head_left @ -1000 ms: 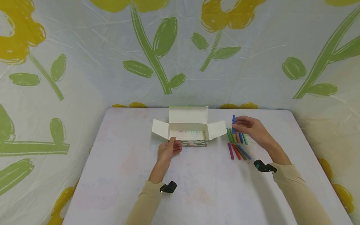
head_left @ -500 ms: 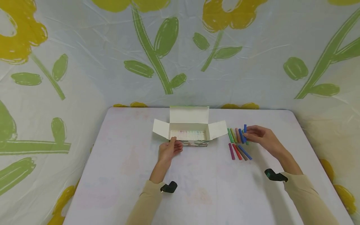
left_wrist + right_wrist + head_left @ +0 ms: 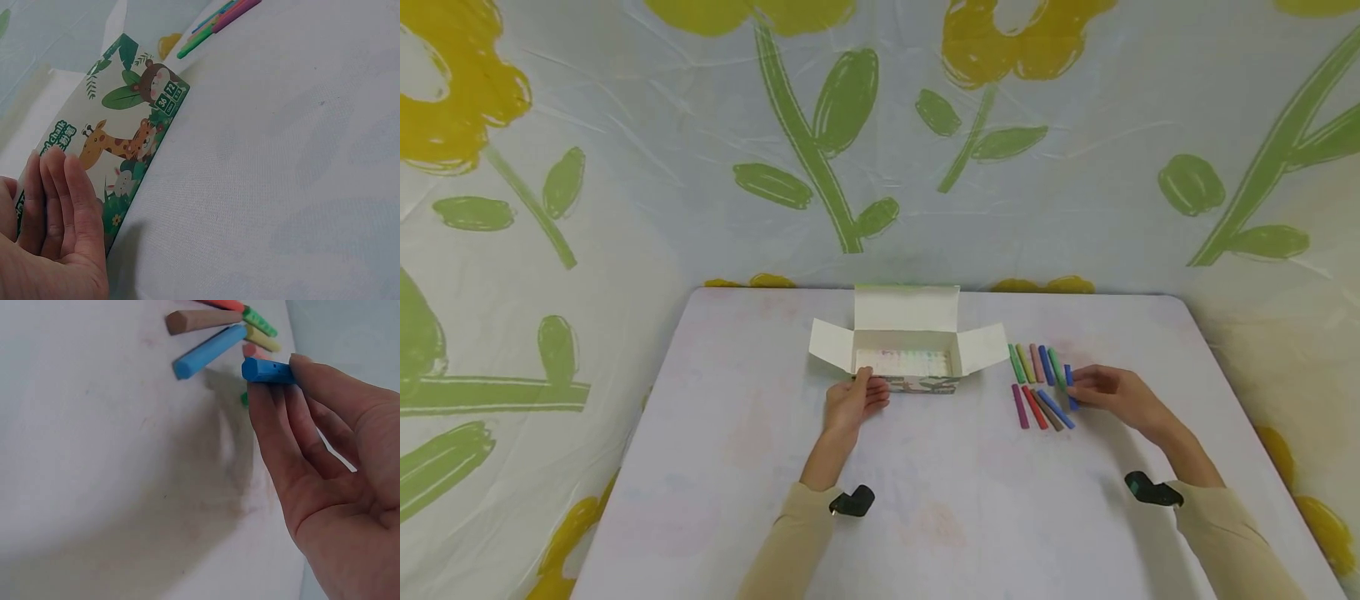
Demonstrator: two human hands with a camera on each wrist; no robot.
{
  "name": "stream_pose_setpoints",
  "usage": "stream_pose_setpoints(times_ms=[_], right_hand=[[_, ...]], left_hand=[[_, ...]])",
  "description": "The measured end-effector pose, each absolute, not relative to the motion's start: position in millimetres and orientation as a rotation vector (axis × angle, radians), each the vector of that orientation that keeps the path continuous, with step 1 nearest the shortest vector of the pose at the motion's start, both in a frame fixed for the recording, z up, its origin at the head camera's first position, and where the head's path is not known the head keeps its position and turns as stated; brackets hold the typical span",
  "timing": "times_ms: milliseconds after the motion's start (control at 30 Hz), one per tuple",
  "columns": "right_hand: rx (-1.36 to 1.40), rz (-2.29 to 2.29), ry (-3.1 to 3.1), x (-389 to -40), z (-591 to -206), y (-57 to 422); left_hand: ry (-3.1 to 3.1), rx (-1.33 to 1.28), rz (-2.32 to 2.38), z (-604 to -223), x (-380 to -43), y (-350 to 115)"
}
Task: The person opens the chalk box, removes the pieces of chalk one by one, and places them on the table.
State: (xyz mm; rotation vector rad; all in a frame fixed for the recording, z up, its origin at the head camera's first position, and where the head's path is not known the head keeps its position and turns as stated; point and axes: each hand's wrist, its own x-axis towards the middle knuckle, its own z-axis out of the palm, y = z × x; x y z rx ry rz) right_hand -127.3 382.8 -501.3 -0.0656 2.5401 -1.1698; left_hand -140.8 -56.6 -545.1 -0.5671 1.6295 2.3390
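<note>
My right hand (image 3: 1123, 404) pinches a blue chalk stick (image 3: 267, 370) between thumb and fingers, at the right end of the back row of chalks. That row has a green chalk (image 3: 1017, 364) at its left end and another green chalk (image 3: 1056, 367) beside the held one. In front lie a purple chalk (image 3: 1020, 407), a red chalk, a brown chalk (image 3: 203, 321) and a blue chalk (image 3: 209, 351). My left hand (image 3: 847, 408) holds the front wall of the open chalk box (image 3: 925, 385), thumb over the rim, fingers along the printed outside.
Spread-out flaps surround the box opening, a side flap (image 3: 983, 347) reaching toward the chalks. Pale chalk ends (image 3: 910, 362) show inside. The white table (image 3: 925, 500) meets a flower-patterned sheet (image 3: 685, 167) behind it.
My right hand has carried the blue chalk rightward and toward me, from above the back row to its right end. My left hand stays on the box.
</note>
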Motion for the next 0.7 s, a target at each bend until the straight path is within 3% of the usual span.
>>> stream_pose_setpoints(times_ms=[700], right_hand=[[-0.264,-1.013,2.593,-126,-518,381]], left_hand=[[1.629,-0.544,2.347,-551,-142,-56]])
